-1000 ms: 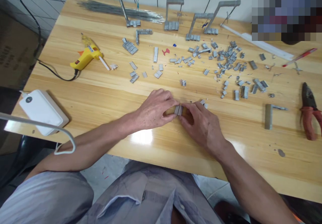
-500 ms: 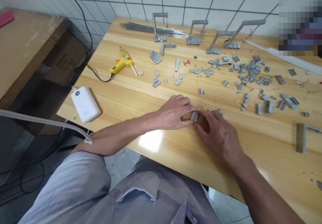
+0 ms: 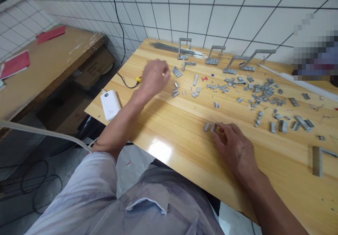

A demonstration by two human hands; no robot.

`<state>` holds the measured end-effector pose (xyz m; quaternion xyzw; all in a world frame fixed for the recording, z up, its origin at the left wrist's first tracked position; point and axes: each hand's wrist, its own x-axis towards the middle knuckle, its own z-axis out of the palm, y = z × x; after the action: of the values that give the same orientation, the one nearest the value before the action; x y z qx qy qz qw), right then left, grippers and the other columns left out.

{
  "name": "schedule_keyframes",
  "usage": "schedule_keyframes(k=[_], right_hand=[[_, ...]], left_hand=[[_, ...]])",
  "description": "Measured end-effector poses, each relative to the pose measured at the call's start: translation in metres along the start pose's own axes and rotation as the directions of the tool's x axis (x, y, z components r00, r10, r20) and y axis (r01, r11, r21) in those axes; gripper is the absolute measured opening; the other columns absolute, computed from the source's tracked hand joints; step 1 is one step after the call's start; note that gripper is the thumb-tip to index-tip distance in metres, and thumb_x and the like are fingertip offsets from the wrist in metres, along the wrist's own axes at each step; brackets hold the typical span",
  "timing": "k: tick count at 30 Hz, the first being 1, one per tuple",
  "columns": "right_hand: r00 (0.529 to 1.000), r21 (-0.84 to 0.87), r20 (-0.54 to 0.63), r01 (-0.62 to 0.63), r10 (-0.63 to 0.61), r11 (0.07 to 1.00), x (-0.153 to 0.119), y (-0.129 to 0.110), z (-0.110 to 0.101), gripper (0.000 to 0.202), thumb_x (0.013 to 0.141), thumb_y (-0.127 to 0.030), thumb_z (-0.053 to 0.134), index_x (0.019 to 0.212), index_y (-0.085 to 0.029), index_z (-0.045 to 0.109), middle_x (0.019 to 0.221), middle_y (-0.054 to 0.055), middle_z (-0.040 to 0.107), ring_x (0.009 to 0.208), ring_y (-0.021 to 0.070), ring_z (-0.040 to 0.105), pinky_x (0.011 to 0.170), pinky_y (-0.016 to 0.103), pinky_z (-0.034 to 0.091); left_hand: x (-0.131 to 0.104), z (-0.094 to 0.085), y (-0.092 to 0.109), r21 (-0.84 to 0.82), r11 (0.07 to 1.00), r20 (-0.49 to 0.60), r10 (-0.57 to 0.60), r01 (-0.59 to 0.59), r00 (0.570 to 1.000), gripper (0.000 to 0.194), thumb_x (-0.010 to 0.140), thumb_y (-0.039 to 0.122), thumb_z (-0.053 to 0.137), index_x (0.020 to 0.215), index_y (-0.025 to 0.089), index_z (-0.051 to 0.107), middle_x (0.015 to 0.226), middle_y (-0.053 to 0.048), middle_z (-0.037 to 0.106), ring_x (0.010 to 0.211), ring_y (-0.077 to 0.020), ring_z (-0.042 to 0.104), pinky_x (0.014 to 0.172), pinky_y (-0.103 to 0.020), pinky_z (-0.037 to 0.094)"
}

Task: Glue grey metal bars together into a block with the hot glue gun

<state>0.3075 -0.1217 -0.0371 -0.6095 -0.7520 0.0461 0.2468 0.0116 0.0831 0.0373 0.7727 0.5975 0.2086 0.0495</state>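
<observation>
Gray blocks at the right fingertips, left hand over the glue gun

Pinched block [image 3: 213, 128], small and gray, sits between the thumb and forefinger of the right hand [image 3: 237, 147], at the near-middle part of the wooden table [image 3: 169, 125]. That hand is nearly closed, its fingers bent. A second block [image 3: 207, 126] lies flat just left of the pinched block, separated from it by a narrow gap.

Beyond the pinched block are a small clump of metal [image 3: 217, 105] and, farther off, a red scrap [image 3: 204, 79] and a blue scrap [image 3: 212, 75]. Loose gray pieces [image 3: 264, 90] spread in a crowd beyond it and to its right. To its far right lies an L-shaped piece [image 3: 317, 161], a little nearer the person.

The left hand [image 3: 155, 76] is well to the left of the pinched block and beyond it, blurred, with curled fingers. It covers most of a yellow glue gun [image 3: 138, 80]; whether it grips the tool cannot be told. A white device [image 3: 111, 104] lies far left of the pinched block.

Farthest beyond the pinched block, toward the tiled wall [image 3: 200, 13], four bent metal frames [image 3: 180, 48] stand upright, and a bundle of thin rods [image 3: 169, 48] lies beyond and to its left.
</observation>
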Motion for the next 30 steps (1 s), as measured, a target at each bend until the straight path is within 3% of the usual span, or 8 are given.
schedule_keyframes(k=[3,5,11,15,19,23,27,30], right_hand=[[0.999,0.076,-0.047,0.009,-0.005,0.997,0.0,0.001,-0.001,0.025,0.101,-0.033,0.059,0.12,-0.018,0.068,0.098,0.008,0.072,0.079,0.0222,0.072,0.066,0.034,0.057],[0.998,0.144,-0.058,0.003,0.005,0.99,0.001,0.002,-0.001,0.024,0.101,-0.03,0.059,0.121,-0.019,0.067,0.097,0.007,0.072,0.074,0.0193,0.069,0.067,0.032,0.057],[0.996,0.274,-0.061,-0.045,0.064,0.961,0.005,0.008,0.002,0.025,0.099,-0.025,0.06,0.123,-0.021,0.065,0.101,0.007,0.073,0.073,0.0177,0.066,0.069,0.032,0.056],[0.992,0.32,-0.054,-0.094,0.118,0.943,0.007,0.01,0.003,0.026,0.098,-0.025,0.06,0.122,-0.022,0.067,0.1,0.006,0.074,0.076,0.0183,0.067,0.072,0.033,0.056],[0.981,0.387,-0.081,-0.131,0.175,0.913,0.009,0.012,0.005,0.028,0.095,-0.027,0.061,0.122,-0.022,0.068,0.097,0.005,0.075,0.075,0.0185,0.067,0.072,0.035,0.057],[0.963,0.451,-0.098,-0.181,0.25,0.874,0.011,0.01,0.003,0.03,0.094,-0.031,0.064,0.122,-0.022,0.07,0.097,0.005,0.076,0.075,0.0183,0.067,0.073,0.036,0.058],[0.941,0.536,-0.079,-0.239,0.33,0.809,0.014,0.003,-0.01,0.029,0.092,-0.033,0.068,0.119,-0.023,0.072,0.098,0.005,0.077,0.076,0.0175,0.068,0.072,0.035,0.058],[0.933,0.606,-0.045,-0.258,0.356,0.753,0.019,-0.003,-0.022,0.03,0.09,-0.034,0.07,0.118,-0.024,0.073,0.096,0.004,0.077,0.078,0.0176,0.07,0.073,0.035,0.059]], left_hand=[[0.02,-0.009,-0.049,0.111,0.939,-0.014,-0.327,0.327,0.945,0.052,0.084,0.056,0.074,0.115,0.014,0.07,0.121,-0.015,0.072,0.139,-0.0339,0.046,0.111,-0.045,0.034],[0.024,-0.007,-0.069,0.107,0.907,0.045,-0.414,0.407,0.909,0.063,0.081,0.062,0.073,0.117,0.01,0.069,0.119,-0.016,0.073,0.144,-0.0369,0.043,0.114,-0.049,0.031],[0.026,0.015,-0.084,0.016,0.939,0.004,-0.344,0.344,0.939,0.048,0.087,0.06,0.062,0.072,0.014,0.061,0.085,-0.008,0.072,0.141,-0.0333,0.052,0.106,-0.044,0.034],[0.03,0.019,-0.084,-0.055,0.962,-0.042,-0.271,0.269,0.962,0.042,0.084,0.053,0.066,0.07,0.015,0.056,0.078,0.0,0.064,0.136,-0.0249,0.056,0.104,-0.036,0.034],[0.027,0.014,-0.063,-0.199,0.967,-0.158,-0.192,0.159,0.969,0.034,0.077,0.035,0.085,0.075,0.022,0.054,0.078,-0.002,0.063,0.119,-0.0284,0.065,0.088,-0.035,0.041],[0.003,0.004,-0.013,-0.261,0.965,-0.175,-0.054,0.007,0.983,0.02,0.085,0.033,0.079,0.086,0.023,0.062,0.074,0.003,0.061,0.083,-0.0165,0.062,0.072,-0.03,0.041],[-0.037,-0.002,0.039,-0.5,0.85,-0.029,0.171,-0.163,0.985,0.018,0.09,0.035,0.074,0.082,0.02,0.066,0.074,0.002,0.062,0.065,-0.0128,0.055,0.06,-0.029,0.039],[-0.064,0.004,0.058,-0.556,0.788,0.005,0.322,-0.265,0.947,0.027,0.093,0.039,0.073,0.076,0.02,0.063,0.07,0.002,0.059,0.062,-0.0121,0.052,0.06,-0.028,0.038]])
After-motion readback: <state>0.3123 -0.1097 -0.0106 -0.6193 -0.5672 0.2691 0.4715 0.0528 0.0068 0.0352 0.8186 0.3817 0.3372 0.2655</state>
